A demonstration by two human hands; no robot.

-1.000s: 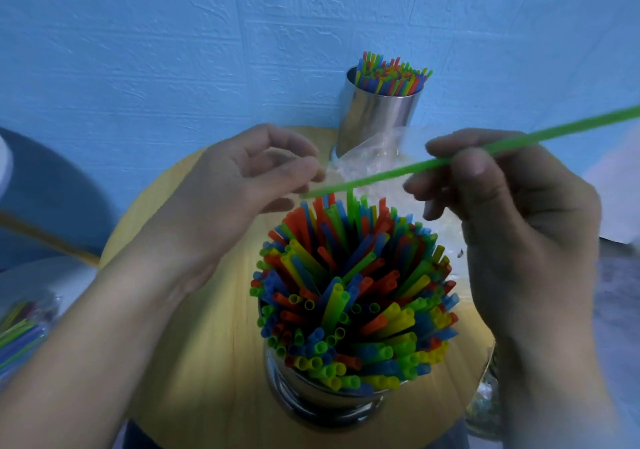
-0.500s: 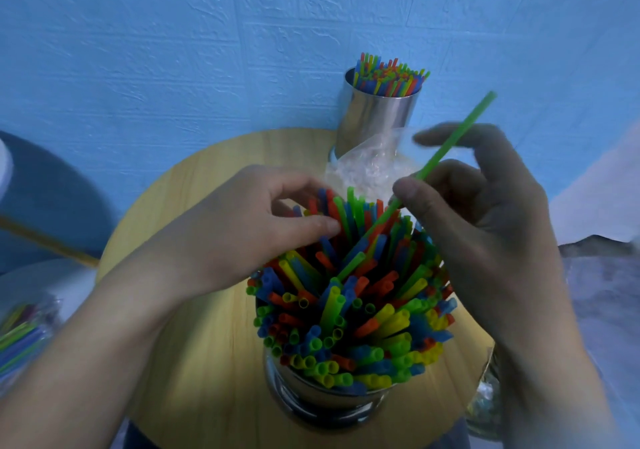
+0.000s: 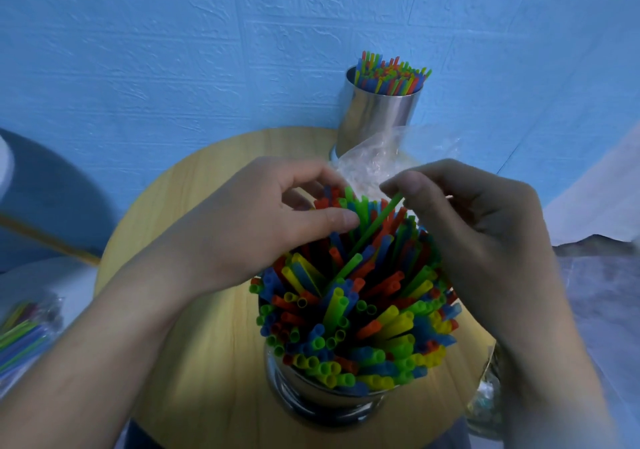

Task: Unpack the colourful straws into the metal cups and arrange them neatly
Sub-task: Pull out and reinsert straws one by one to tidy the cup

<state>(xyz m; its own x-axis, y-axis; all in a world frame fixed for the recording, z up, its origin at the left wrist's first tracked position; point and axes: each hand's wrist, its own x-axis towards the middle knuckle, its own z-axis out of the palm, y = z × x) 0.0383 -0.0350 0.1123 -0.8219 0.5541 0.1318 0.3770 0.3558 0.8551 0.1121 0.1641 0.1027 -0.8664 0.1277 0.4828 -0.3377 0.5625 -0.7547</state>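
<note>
The right hand pinches the green straw at its top end, with its lower part among the packed straws in the near metal cup. The left hand curls over their tops; I cannot tell if it grips any. The straw looks light, thin and easily kinked, so it is best held low

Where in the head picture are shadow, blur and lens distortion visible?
Head view: shadow under the left hand and right hand darkens the colourful plastic straws in the near metal cup; the lower right corner is smeared; the far steel cup looks tilted, probably wide-angle distortion.
</note>
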